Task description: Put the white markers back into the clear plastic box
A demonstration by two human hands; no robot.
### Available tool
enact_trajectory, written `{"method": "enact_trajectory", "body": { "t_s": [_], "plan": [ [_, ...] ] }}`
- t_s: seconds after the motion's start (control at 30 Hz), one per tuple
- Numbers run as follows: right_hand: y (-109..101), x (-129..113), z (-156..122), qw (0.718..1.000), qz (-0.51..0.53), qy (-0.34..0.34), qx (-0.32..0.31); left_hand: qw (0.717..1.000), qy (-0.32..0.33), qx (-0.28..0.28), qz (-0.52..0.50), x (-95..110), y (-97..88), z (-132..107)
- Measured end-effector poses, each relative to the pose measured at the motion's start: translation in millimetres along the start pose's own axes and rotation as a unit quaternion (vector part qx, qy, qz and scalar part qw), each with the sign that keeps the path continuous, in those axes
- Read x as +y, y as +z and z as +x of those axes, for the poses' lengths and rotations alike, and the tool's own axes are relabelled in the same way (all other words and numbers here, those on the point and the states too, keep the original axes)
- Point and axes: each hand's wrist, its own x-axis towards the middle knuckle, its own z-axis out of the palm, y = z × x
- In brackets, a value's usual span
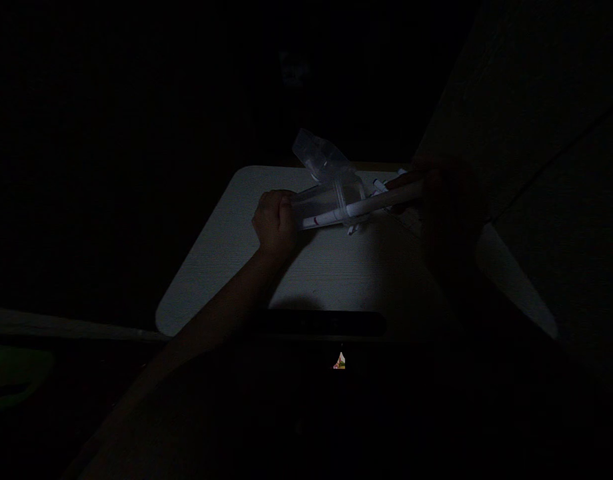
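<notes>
Nothing seems legible on the white tube point(384, 201).

The left hand point(275, 223) is curled up tight near the middle of the picture, and the left arm point(219, 303) comes up to it from the bottom. The right hand point(449, 207) sits farther right, too dark to see well.

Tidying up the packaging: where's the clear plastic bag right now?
In the head view, the clear plastic bag juts past the far edge of the pale table, just beyond the left hand and the white tube.
</notes>
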Motion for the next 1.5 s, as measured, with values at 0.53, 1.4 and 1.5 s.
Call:
{"method": "enact_trajectory", "body": {
  "t_s": [0.53, 1.4, 1.5],
  "plan": [
    [6.5, 9.3, -6.9, 0.96, -0.122, 0.034, -0.25, 1.0, 0.019, 0.005, 0.007, 4.9, -1.3, -0.7],
    [-17.6, 92.2, -8.8, 0.857, -0.464, 0.067, -0.216, 0.999, 0.034, -0.008, 0.016, 6.5, -3.6, -1.3],
    [-18.8, 104.8, -16.8, 0.792, -0.536, 0.107, -0.271, 0.999, 0.037, -0.01, 0.011, 6.4, -3.7, -0.9]
  ]
}}
